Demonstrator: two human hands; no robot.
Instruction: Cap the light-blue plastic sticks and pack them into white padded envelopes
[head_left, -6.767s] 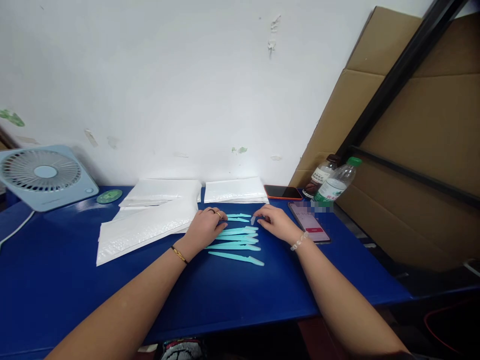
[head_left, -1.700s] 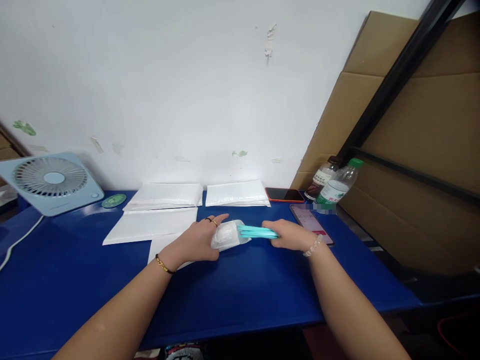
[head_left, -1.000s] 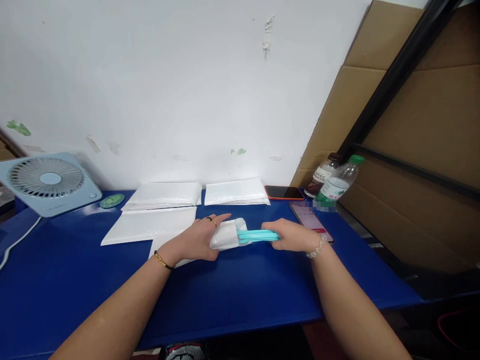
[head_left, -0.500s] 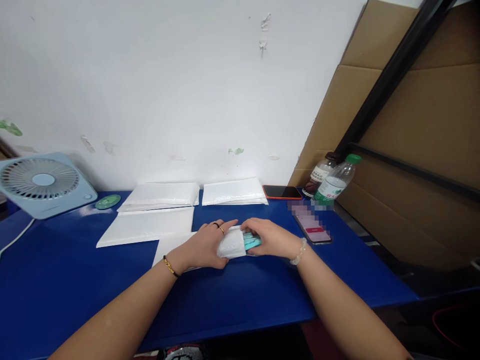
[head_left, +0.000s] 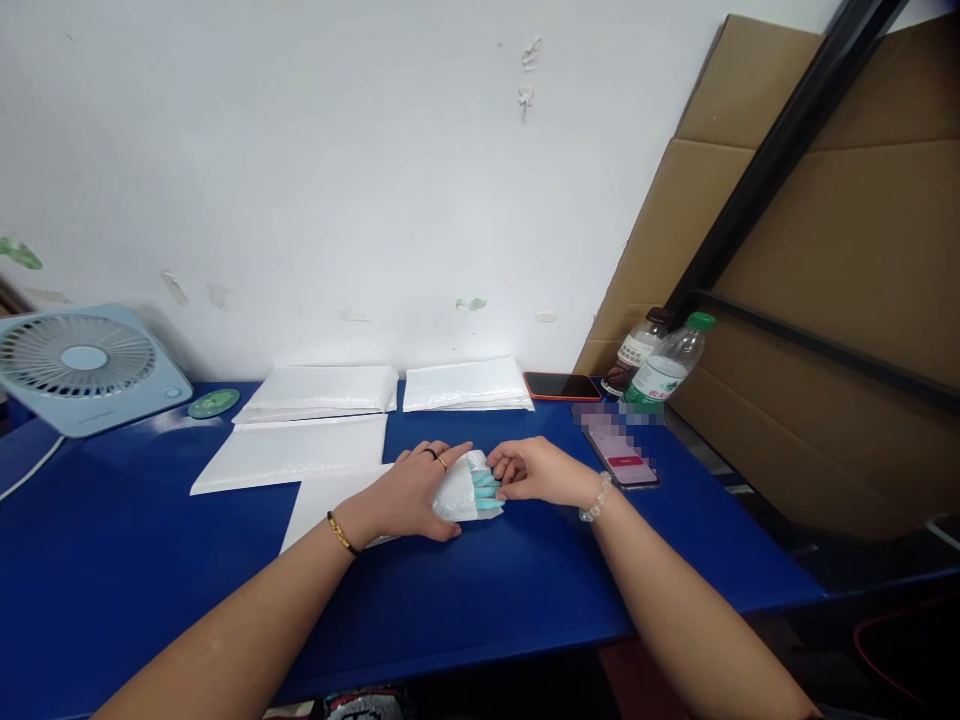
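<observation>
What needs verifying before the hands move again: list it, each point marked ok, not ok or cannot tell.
1. Left hand steadying the open mailer: ok, it spans the mailer, thumb and fingers at opposite edges.
2. Turquoise sticks wholly inside: not ok, their ends show at the mouth.
3. Right hand at the mouth: ok, fingertips by the stick ends.
4. Number of sticks: cannot tell, the mailer and fingers hide some.
5. Lit phone apart from the right hand: ok, it lies beyond the wrist.
6. Green-capped bottle closed: ok, cap on.
</observation>
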